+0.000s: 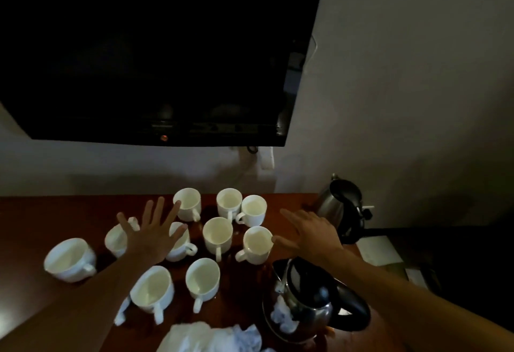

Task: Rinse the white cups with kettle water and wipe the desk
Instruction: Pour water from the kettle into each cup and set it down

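Several white cups stand upright on a dark red-brown desk, among them one at the far left, one in the middle and one further right. My left hand hovers flat with fingers spread above the left cups, hiding part of one. My right hand is open too, its fingers beside the rim of the right cup. A steel kettle with a black handle stands near the front right. Crumpled white tissue lies at the front edge.
A second steel kettle sits at the back right by the wall. A dark wall-mounted screen hangs above the desk. White paper lies on a dark surface to the right. A small tissue piece lies by the front-left cup.
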Demonstrator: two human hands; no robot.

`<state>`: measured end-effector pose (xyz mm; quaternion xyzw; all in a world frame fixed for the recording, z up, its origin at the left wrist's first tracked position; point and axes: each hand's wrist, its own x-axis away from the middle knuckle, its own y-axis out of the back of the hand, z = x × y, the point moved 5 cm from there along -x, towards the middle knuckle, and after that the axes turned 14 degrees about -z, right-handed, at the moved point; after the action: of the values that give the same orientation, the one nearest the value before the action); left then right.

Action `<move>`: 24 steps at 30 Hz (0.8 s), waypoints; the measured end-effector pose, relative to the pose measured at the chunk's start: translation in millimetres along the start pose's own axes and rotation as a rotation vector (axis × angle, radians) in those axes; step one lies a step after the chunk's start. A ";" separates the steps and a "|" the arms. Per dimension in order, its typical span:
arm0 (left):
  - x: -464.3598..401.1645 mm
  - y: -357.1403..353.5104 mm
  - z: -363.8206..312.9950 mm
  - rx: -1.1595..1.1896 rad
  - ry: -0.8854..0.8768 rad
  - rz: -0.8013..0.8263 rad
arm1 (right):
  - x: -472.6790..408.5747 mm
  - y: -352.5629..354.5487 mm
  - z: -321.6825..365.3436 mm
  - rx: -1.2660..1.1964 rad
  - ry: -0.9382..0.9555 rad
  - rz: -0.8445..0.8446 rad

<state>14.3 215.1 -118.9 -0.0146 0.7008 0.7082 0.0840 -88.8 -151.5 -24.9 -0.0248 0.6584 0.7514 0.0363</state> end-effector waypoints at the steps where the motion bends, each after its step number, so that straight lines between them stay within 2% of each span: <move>1: -1.5 3.3 -9.7 0.001 -0.014 -0.016 | 0.2 1.7 -5.8 -0.002 -0.002 0.000; 8: -22.2 12.0 -88.4 0.060 -0.149 -0.010 | 8.8 4.9 -51.4 -0.015 -0.049 -0.028; 11: -27.5 9.3 -122.9 0.032 -0.157 -0.003 | 14.6 3.9 -60.9 -0.014 -0.057 -0.021; 14: -29.4 2.3 -153.6 0.099 -0.188 -0.009 | 20.8 3.7 -66.8 -0.006 -0.062 -0.012; 17: -24.5 -9.9 -172.4 0.159 -0.251 0.008 | 28.2 5.9 -71.6 -0.008 -0.074 -0.024; 24: 5.0 -27.1 -206.6 0.083 -0.386 0.055 | 54.1 -0.1 -84.5 -0.003 -0.124 -0.010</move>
<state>-6.9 10.1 -150.0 0.1441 0.7006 0.6703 0.1978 -143.6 -234.0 -40.8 0.0183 0.6536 0.7523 0.0810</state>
